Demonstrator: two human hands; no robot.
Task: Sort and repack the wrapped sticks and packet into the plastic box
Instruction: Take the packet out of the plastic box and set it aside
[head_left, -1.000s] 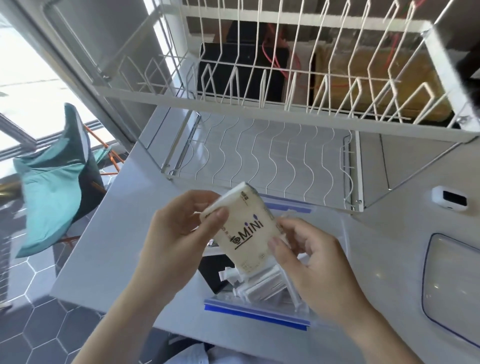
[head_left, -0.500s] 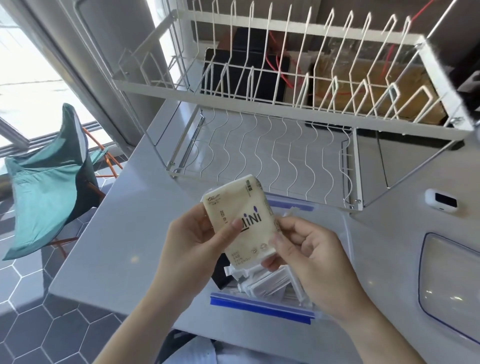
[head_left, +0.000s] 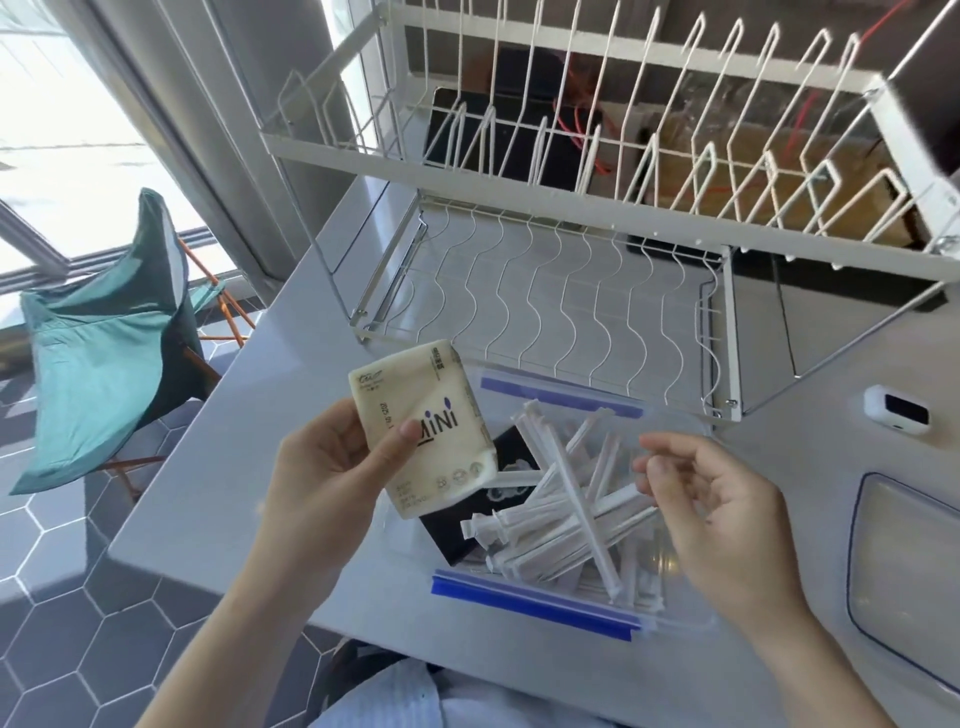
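Packet (head_left: 423, 427) was out of the plastic box (head_left: 680, 621), gripped by left hand (head_left: 332, 478) just above its left edge; wrapped sticks (head_left: 566, 512) lay jumbled inside, right hand (head_left: 722, 499) over them, fingers loosely curled, empty; repacking looked unfinished.

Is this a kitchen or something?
Probably a kitchen: a white wire dish rack stands on a grey counter beside a big window, and a sink-like basin sits at the right edge.

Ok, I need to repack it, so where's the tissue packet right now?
In the head view the tissue packet is left of centre, gripped by the left hand above the left end of the plastic box.
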